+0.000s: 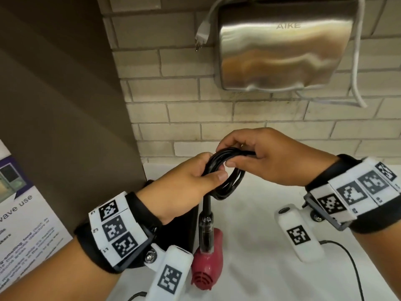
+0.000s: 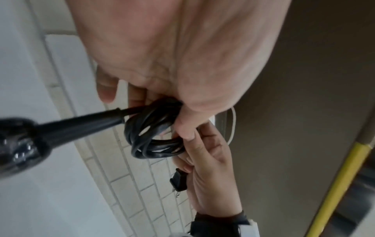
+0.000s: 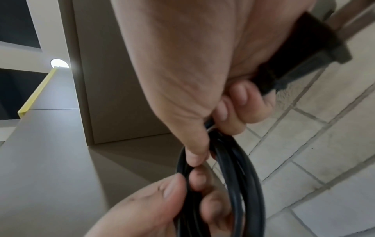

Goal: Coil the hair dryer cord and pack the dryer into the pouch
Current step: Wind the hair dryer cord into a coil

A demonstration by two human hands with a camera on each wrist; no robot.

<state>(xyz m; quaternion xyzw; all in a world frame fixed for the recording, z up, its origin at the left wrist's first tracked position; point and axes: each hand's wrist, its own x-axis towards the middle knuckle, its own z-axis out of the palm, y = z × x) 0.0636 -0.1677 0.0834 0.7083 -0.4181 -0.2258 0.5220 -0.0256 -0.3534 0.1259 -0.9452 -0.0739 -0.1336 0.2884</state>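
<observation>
A black cord coil is held up over the white counter by both hands. My left hand grips the coil's near side, thumb on top. My right hand pinches the top of the coil, and the black plug lies against its palm. From the coil a stiff black cord sleeve runs down to the dark red hair dryer below my left wrist. Whether the dryer touches the counter I cannot tell. In the right wrist view the coil loops between both thumbs. A black upright thing, perhaps the pouch, is mostly hidden behind my left wrist.
A steel hand dryer is fixed to the brick wall, with a white plug dangling beside it. A brown partition and a poster close off the left. A thin black cable lies on the white counter at right.
</observation>
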